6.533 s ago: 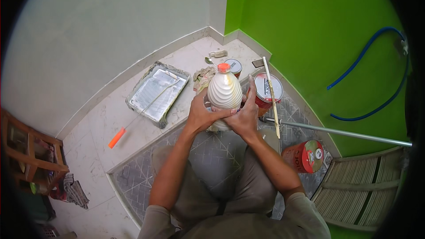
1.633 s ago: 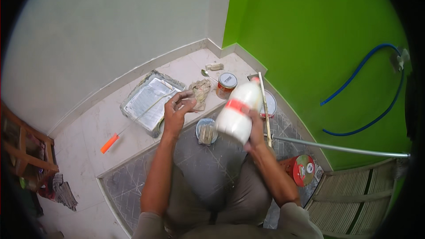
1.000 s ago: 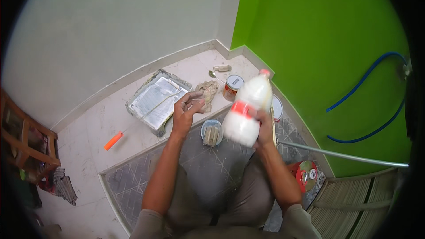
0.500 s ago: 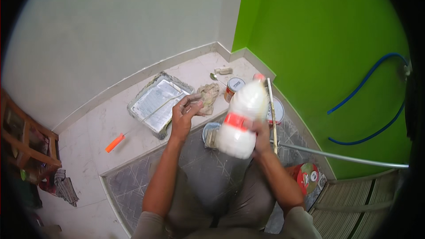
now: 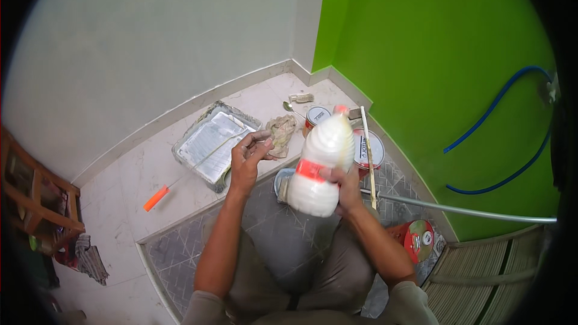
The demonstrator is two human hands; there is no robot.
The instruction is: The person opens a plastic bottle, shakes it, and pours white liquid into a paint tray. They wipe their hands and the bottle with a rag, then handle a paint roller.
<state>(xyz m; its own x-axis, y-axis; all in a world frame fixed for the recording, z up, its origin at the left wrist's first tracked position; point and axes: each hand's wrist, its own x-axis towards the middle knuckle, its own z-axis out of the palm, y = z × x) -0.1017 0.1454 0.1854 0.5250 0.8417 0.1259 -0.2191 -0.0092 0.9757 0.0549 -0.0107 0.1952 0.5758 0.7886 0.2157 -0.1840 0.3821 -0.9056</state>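
A large ribbed plastic bottle [image 5: 330, 143], white with a red cap and a red band, is gripped around its lower half by my right hand [image 5: 346, 188]. It tilts, with the cap end up and away from me. My left hand [image 5: 245, 161] is raised to the left of the bottle, its fingers bent but apart from the thumb, and nothing shows in it. Just beyond it lies a crumpled beige rag [image 5: 281, 130]. A paint tray [image 5: 185, 161] smeared with white sits left of that hand, a roller with an orange handle [image 5: 156, 198] lying across it.
Behind the bottle stand a small tin [image 5: 318, 115] and a larger lidded tin [image 5: 373, 144], beside an upright stick [image 5: 369, 162]. A red can [image 5: 415, 242] is on the right by a metal pipe [image 5: 457, 212]. Blue hoses [image 5: 509, 108] hang along the green wall. A wooden cabinet [image 5: 39, 189] stands left.
The bottle has shifted slightly left and now stands less blurred, showing more of the larger tin behind it. My right hand keeps its grip; my left hand has hardly moved.
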